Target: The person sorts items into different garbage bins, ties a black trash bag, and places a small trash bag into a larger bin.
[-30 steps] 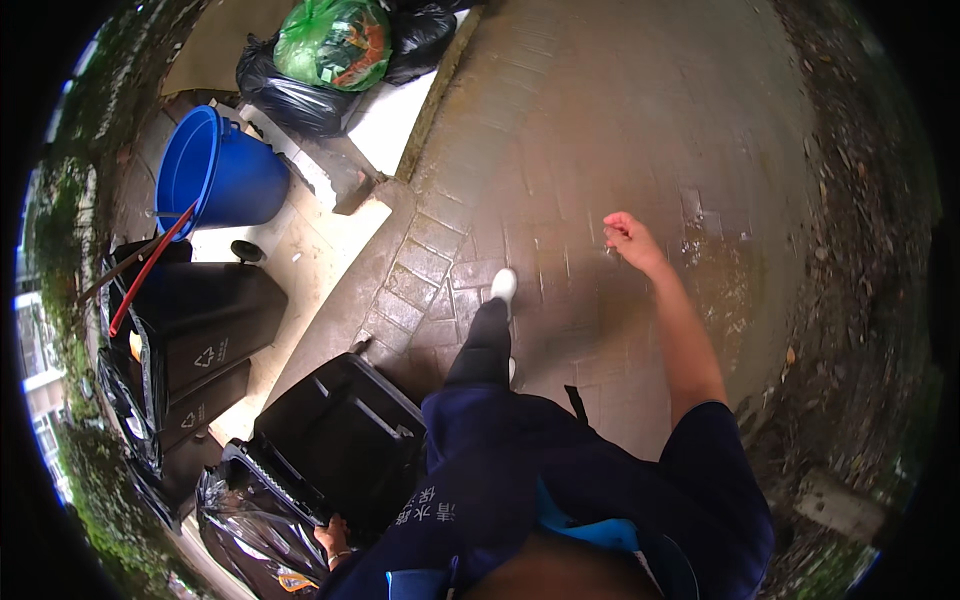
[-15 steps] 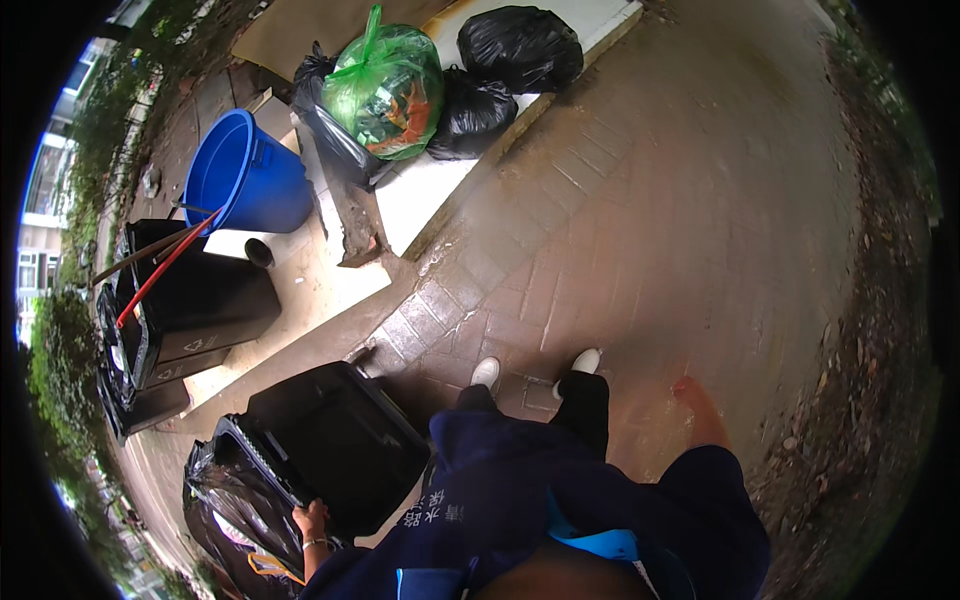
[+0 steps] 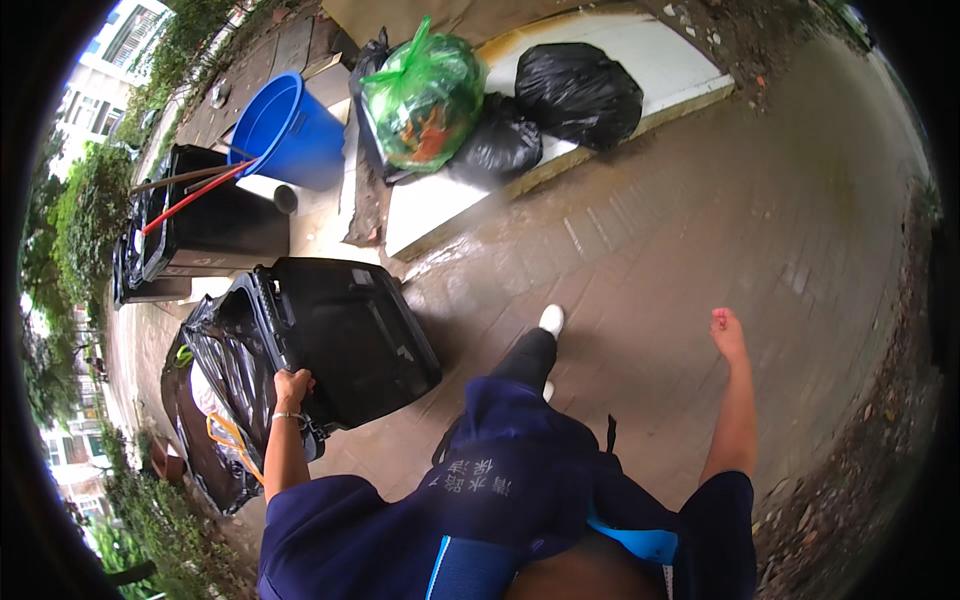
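Left hand (image 3: 292,388) is closed on the edge of the black bin (image 3: 350,335), fingers wrapped over, no gap I can see. Bin is right at the grip, most of its black plastic just right of and beyond the knuckles. Bracelet (image 3: 288,414) on the wrist just behind the grip. Black liner (image 3: 225,340) bunches directly left of the hand; an orange strap (image 3: 232,440) shows in it, near the forearm. Right hand (image 3: 728,330) is well apart, off to the grip's right over wet paving (image 3: 620,390), fingers curled; can't tell how tightly or whether anything's inside. White shoe (image 3: 551,320) on the paving between the two hands. Past the bin, ahead-left of the grip: more black bins (image 3: 235,230), a red pole (image 3: 195,200) lying across their tops, its end by the rim of a blue tub (image 3: 315,145). Further ahead, right of the tub: green bag (image 3: 425,105), see-through, knotted, then two black bags (image 3: 580,95), all on a white slab (image 3: 665,85). Farthest, ahead-left: shrubs (image 3: 100,200) and pale buildings (image 3: 120,50).
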Tool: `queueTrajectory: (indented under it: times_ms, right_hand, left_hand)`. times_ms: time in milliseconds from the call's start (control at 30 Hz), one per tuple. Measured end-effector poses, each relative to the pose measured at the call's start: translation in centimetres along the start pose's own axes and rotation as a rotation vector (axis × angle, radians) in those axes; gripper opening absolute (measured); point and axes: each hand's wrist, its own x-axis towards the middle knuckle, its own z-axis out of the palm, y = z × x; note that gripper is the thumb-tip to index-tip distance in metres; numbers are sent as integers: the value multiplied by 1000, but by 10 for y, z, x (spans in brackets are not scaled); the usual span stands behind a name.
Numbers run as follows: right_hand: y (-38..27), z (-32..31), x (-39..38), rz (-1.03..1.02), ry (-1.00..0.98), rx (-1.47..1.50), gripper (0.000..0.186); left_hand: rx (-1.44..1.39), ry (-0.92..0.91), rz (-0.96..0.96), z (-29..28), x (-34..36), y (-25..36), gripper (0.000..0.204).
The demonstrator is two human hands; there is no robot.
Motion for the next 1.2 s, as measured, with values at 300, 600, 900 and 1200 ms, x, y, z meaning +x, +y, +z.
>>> queueTrajectory:
  times_ms: [300, 600, 900, 1200]
  right_hand:
    - [101, -73, 89, 10, -216, -239, 9]
    - [136, -178, 258, 311, -686, -394, 20]
    - [-79, -255, 522, -329, -306, -561, 21]
    - [-119, -283, 520, -658, -742, -158, 15]
  left_hand:
    - [-168, -103, 16, 101, -96, 149, 13]
    - [-34, 75, -83, 186, -205, 267, 8]
    - [57, 242, -27, 309, -319, 411, 19]
    - [107, 321, -27, 394, -413, 597, 20]
